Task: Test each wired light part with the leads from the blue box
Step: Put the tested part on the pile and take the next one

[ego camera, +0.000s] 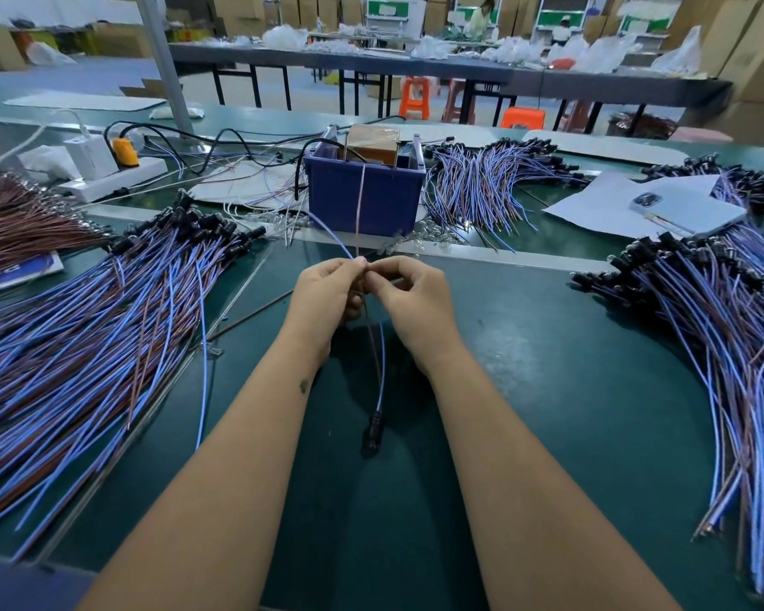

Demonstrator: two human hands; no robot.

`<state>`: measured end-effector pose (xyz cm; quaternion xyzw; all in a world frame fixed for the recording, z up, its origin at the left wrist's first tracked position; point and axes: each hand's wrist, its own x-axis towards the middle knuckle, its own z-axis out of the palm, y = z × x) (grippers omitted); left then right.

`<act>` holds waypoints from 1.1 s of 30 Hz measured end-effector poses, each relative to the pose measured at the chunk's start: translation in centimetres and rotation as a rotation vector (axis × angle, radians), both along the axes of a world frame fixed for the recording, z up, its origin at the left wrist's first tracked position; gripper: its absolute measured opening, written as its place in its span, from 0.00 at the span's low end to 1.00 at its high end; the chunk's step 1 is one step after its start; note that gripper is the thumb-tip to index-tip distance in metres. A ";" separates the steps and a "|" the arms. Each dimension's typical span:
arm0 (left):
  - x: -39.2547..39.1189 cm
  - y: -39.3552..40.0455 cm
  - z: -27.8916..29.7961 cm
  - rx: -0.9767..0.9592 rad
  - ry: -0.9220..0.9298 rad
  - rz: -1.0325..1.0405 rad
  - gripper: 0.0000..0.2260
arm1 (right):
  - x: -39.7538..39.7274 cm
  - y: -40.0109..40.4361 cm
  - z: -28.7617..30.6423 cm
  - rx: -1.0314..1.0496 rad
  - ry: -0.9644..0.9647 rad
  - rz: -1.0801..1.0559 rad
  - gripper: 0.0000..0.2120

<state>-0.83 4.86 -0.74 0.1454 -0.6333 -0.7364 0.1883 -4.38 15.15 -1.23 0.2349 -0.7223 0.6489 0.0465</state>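
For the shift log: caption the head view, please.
Both hands pinch a wired light part against leads from the blue box.

The scene is evenly and fairly brightly lit from above, with a cool bluish cast, and the green worktop [570, 390] shows a pale patch of sheen to the right of the forearms. Soft shadows lie on it under the hands and between the forearms, where the dangling light part [373, 427] looks dark and slightly blurred. The wide lens bends straight edges near the borders and stretches the wire piles at the sides, while the far tables and boxes look soft.
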 end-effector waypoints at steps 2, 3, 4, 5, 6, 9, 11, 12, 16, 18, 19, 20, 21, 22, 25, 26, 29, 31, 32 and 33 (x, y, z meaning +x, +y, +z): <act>0.0 -0.4 -0.1 0.051 0.026 0.033 0.09 | 0.1 0.0 0.0 -0.001 -0.038 0.038 0.09; 0.0 -0.5 -0.1 0.087 0.031 0.053 0.09 | 0.1 0.1 0.0 0.027 -0.036 0.057 0.11; 0.0 -0.6 0.0 0.128 0.040 0.068 0.09 | 0.2 0.2 0.0 0.071 -0.021 0.082 0.13; 0.0 -0.6 0.0 0.172 0.057 0.076 0.09 | 0.3 0.3 -0.1 0.108 -0.002 0.117 0.17; 0.0 -0.7 0.0 0.212 0.078 0.081 0.09 | 0.4 0.4 -0.1 0.120 0.007 0.162 0.20; 0.0 -1.2 0.0 0.306 0.126 0.104 0.09 | 0.6 0.4 0.1 0.023 -0.056 0.313 0.22; 0.1 -1.2 0.0 0.334 0.137 0.118 0.08 | 0.6 0.4 0.2 -0.078 -0.101 0.335 0.13; 0.1 -1.1 -0.1 0.324 0.140 0.114 0.07 | 0.6 0.4 0.2 -0.133 -0.121 0.315 0.09; 1.0 -0.3 -0.1 0.096 0.214 0.102 0.06 | 0.2 0.7 0.4 -0.272 -0.280 0.093 0.11; 1.5 0.6 -0.2 -0.173 0.267 0.070 0.06 | 0.0 1.3 0.6 -0.319 -0.348 0.019 0.15; 1.8 1.4 -0.4 -0.283 0.293 0.028 0.06 | 0.0 1.9 0.9 -0.365 -0.383 0.003 0.15; 1.9 2.3 -0.5 -0.359 0.320 -0.019 0.07 | 0.0 2.6 1.1 -0.421 -0.414 -0.010 0.16; 2.0 3.5 -0.5 -0.422 0.351 -0.061 0.07 | -0.2 3.4 1.4 -0.466 -0.435 -0.023 0.16; 1.9 4.7 -0.5 -0.500 0.388 -0.094 0.07 | -0.3 4.5 1.7 -0.479 -0.442 -0.043 0.16; 1.3 8.8 -0.4 -0.804 0.525 -0.186 0.04 | -1.3 8.6 2.6 -0.370 -0.379 -0.119 0.15; 1.0 10.4 -0.3 -0.841 0.541 -0.205 0.05 | -1.7 10.3 3.0 -0.325 -0.364 -0.137 0.16; 0.8 15.5 0.1 -0.828 0.513 -0.275 0.09 | -2.9 16.0 4.2 -0.126 -0.334 -0.196 0.16; 0.8 18.6 0.3 -0.843 0.503 -0.372 0.11 | -3.3 19.7 4.9 0.062 -0.295 -0.263 0.17; 0.8 20.0 0.4 -0.841 0.498 -0.418 0.11 | -3.5 21.5 5.3 0.135 -0.273 -0.309 0.17; 0.9 21.2 0.5 -0.828 0.489 -0.457 0.11 | -3.6 23.1 5.6 0.206 -0.239 -0.363 0.17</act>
